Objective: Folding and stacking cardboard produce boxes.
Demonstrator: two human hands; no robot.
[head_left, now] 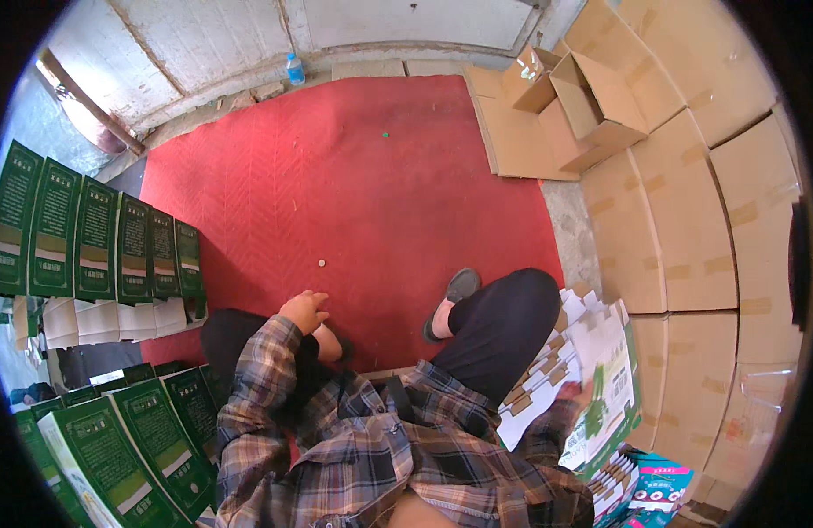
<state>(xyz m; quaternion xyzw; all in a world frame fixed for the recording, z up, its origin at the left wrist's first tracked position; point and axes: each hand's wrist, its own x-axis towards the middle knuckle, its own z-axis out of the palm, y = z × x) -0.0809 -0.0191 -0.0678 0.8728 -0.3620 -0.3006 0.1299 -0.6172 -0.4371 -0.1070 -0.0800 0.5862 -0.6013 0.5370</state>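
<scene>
My left hand (304, 311) hovers above my left knee, over the red mat. Its fingers are loosely bent and apart, with nothing in them. On my right, my right hand (572, 395) reaches down to a flattened white and green carton (611, 361) with a leafy picture. It touches or lies close against this carton's face; its fingers are blurred and partly hidden, so their grip does not show. Beside it stands a row of flattened cartons (538, 383) with white and brown flaps.
Set-up green boxes (98, 238) stand in rows at my left, with more green boxes (142, 449) nearer me. Large brown cartons (679, 220) are stacked along the right. An open cardboard box (591, 106) lies far right on the red mat (380, 194). A blue bottle (295, 69) stands by the wall.
</scene>
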